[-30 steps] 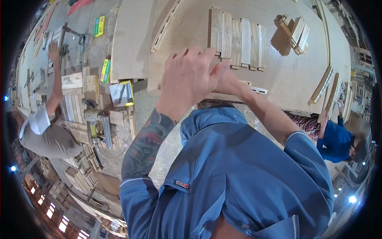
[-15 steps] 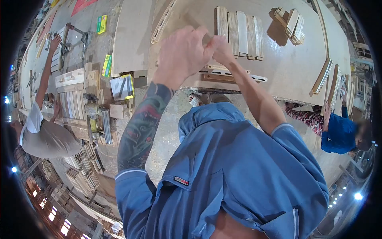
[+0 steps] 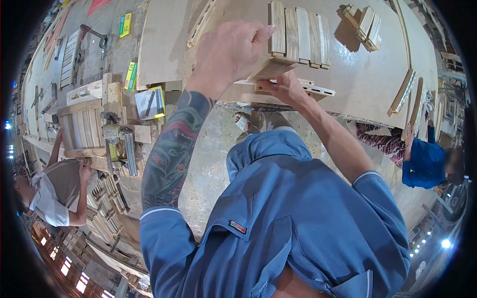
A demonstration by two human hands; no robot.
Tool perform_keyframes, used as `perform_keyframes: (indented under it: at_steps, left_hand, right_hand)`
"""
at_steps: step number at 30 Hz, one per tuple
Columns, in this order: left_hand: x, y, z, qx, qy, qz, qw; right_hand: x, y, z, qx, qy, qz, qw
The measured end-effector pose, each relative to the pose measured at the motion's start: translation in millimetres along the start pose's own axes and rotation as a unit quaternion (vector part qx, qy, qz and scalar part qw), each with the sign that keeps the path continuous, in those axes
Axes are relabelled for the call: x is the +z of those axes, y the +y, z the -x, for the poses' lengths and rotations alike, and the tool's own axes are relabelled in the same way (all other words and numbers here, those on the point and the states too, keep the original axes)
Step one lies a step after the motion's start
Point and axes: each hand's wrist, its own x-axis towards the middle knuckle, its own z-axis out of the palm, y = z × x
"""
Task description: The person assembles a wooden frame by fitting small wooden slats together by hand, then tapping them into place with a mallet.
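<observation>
My left hand (image 3: 233, 52), on the tattooed forearm, is closed over the workbench with its thumb pointing right; its inner fingers are hidden. Right of it, several wooden slats (image 3: 293, 35) lie side by side. A brown wooden piece (image 3: 272, 68) slopes below their near end, between my hands. My right hand (image 3: 287, 88) is lower, at the bench's front edge, its fingers curled around a wooden strip (image 3: 263, 87). Beside that hand lies a slotted strip (image 3: 319, 90).
A bundle of short wooden pieces (image 3: 365, 27) lies at the back right, and long strips (image 3: 401, 92) rest farther right. To the left are yellow-green boxes (image 3: 130, 76) and a clamped wooden panel (image 3: 82, 126). One person (image 3: 57, 191) works at left, another (image 3: 425, 161) at right.
My right hand has dropped away from my left hand toward the bench's front edge. The brown wooden piece now shows between them. At left, the other person's reaching arm has drawn back to the panel.
</observation>
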Motion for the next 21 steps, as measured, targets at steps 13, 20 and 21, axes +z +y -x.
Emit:
perform_keyframes:
  at_steps: [13, 20, 21]
  left_hand:
    - [-11.2, 41.2, -16.7, 0.02, -0.011, -0.039, 0.999]
    - [10.5, 46.7, -10.7, 0.0, -0.046, -0.059, 0.997]
    - [9.7, 46.8, -11.0, -0.011, -0.063, -0.067, 0.996]
  right_hand:
    - [-37.1, 17.5, -13.5, -0.049, -0.068, 0.065, 0.994]
    - [31.8, 75.6, -92.1, 0.112, 0.041, 0.352, 0.928]
    - [40.9, 74.1, -93.3, 0.092, 0.016, 0.305, 0.948]
